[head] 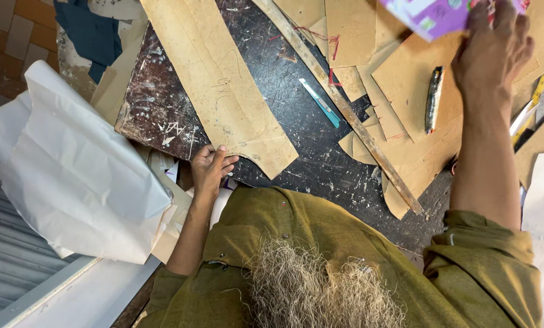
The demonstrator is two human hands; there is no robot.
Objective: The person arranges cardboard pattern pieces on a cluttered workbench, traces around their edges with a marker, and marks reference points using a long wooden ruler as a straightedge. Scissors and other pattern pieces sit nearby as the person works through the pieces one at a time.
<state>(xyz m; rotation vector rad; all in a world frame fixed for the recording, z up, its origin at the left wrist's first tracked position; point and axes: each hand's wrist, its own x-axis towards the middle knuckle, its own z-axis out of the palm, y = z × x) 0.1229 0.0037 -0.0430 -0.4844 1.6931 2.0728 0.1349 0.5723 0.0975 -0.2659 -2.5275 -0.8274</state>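
Left hand [211, 168] was drawn in close to the torso, fingers curled loosely, forearm bent back toward the chest. Right arm was extended fully forward and away from the torso, right hand [492, 50] raised, fingers spread and closing on something.

Head view, straight down, close.

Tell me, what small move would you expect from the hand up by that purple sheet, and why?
Probably the right hand draws the purple patterned sheet down toward the bare dark tabletop. Its fingers already rest on the sheet at the far edge, above the cardboard patterns, while the left hand rests at the near table edge beside a long cardboard piece.
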